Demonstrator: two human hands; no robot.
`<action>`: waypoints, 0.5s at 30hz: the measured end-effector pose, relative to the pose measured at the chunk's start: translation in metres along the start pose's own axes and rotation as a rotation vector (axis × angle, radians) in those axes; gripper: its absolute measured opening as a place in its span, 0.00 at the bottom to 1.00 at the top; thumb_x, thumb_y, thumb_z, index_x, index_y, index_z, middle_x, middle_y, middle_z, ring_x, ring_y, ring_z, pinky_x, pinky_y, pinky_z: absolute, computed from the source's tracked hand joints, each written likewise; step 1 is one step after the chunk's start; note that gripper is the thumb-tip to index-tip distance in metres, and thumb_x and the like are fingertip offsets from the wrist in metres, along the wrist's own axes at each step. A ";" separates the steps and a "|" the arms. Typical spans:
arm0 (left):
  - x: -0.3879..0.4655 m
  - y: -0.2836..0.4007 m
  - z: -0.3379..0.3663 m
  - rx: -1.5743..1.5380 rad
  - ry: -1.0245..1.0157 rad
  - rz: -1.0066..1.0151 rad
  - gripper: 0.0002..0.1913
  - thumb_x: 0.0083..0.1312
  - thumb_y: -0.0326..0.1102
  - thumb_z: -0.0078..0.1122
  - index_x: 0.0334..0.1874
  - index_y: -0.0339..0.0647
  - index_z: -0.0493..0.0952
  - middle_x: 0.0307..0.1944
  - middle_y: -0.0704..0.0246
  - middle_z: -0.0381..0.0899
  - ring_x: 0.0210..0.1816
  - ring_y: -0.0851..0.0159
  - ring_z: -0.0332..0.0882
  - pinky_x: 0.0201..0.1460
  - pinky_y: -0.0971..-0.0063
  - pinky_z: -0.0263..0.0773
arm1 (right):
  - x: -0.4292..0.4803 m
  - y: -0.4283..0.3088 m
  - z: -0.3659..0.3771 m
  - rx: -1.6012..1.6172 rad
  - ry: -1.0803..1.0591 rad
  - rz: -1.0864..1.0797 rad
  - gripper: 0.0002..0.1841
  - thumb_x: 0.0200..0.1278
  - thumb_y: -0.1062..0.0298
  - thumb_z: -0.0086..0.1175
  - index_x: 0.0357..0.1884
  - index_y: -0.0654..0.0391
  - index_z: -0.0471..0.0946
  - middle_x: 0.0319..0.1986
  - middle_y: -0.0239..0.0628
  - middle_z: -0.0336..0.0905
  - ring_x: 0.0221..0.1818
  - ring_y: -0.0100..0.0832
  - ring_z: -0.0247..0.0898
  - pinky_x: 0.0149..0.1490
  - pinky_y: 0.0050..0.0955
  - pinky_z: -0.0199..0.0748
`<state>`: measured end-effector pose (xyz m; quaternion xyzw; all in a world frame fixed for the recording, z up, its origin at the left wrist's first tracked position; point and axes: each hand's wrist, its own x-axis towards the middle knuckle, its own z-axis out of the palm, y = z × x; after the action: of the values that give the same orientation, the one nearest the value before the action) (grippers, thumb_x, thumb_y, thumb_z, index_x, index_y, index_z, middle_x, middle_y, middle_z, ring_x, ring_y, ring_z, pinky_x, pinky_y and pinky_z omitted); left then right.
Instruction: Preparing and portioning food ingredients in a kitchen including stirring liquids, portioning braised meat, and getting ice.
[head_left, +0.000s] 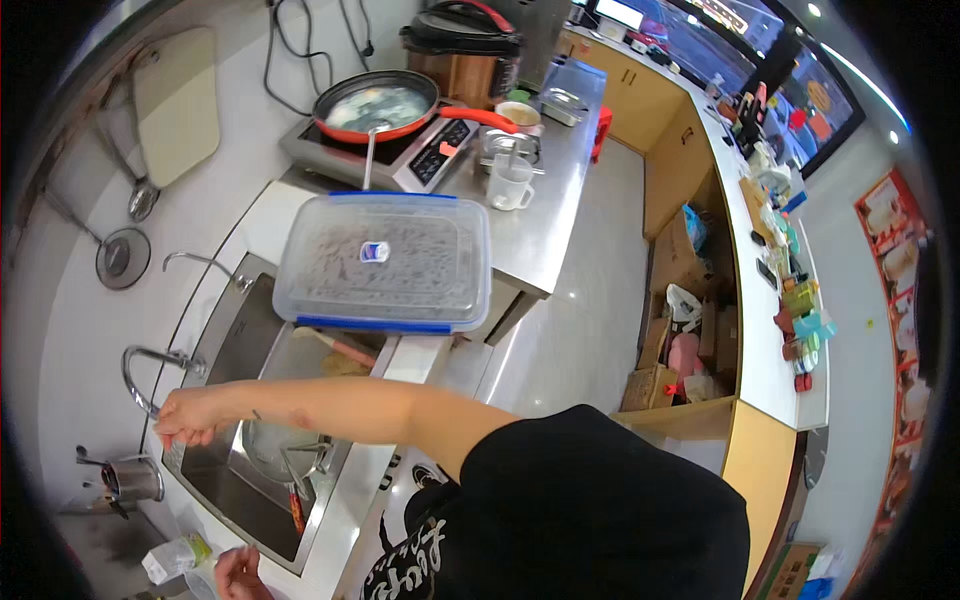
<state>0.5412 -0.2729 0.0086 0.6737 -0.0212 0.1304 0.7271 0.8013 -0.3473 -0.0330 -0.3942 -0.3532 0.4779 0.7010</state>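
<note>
My right hand (184, 420) reaches across the sink (247, 491) to the outlet of the curved chrome faucet (135, 367). Its fingers are curled and hide the outlet; whether they grip it is unclear. My left hand (240, 574) is at the bottom edge, fingers bent, beside a clear plastic container (199, 583) and a white-and-green package (176, 559). In the sink lie a clear round vessel (266, 454), metal utensils (304, 457) and a red patterned handle (296, 510). A large clear plastic box with blue clips (382, 262) rests across the sink's far end.
A red frying pan (375, 105) with whitish contents and a ladle sits on an induction cooker (420, 161). Close by are a clear measuring jug (511, 182) and a pressure cooker (461, 56). A metal utensil holder (135, 480) stands beyond the sink. Strainers and a cutting board (180, 105) hang on the wall.
</note>
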 end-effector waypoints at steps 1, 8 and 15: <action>0.020 0.002 0.026 -0.212 -0.237 0.244 0.20 0.60 0.43 0.48 0.43 0.29 0.70 0.38 0.50 0.72 0.41 0.57 0.71 0.46 0.67 0.68 | -0.009 0.025 -0.018 -0.416 -0.169 -0.473 0.10 0.46 0.64 0.47 0.25 0.58 0.75 0.20 0.37 0.74 0.20 0.33 0.66 0.25 0.33 0.63; 0.096 -0.098 0.306 -1.005 -1.928 0.090 0.17 0.60 0.38 0.46 0.41 0.28 0.68 0.36 0.54 0.72 0.40 0.55 0.72 0.41 0.62 0.69 | -0.381 0.094 -0.018 -1.016 0.016 -0.061 0.11 0.47 0.68 0.47 0.30 0.64 0.74 0.28 0.51 0.73 0.33 0.44 0.69 0.39 0.37 0.66; 0.126 -0.190 0.634 -0.184 -0.771 -0.497 0.07 0.57 0.32 0.51 0.27 0.35 0.71 0.20 0.71 0.72 0.23 0.75 0.70 0.28 0.83 0.66 | -0.765 0.006 -0.072 -0.145 1.477 0.311 0.10 0.55 0.72 0.36 0.31 0.60 0.72 0.18 0.33 0.66 0.20 0.27 0.60 0.24 0.25 0.58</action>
<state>0.7963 -0.8887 -0.0920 0.5904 -0.1393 -0.3101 0.7321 0.6370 -1.0872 -0.1603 -0.7023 0.2369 0.1585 0.6523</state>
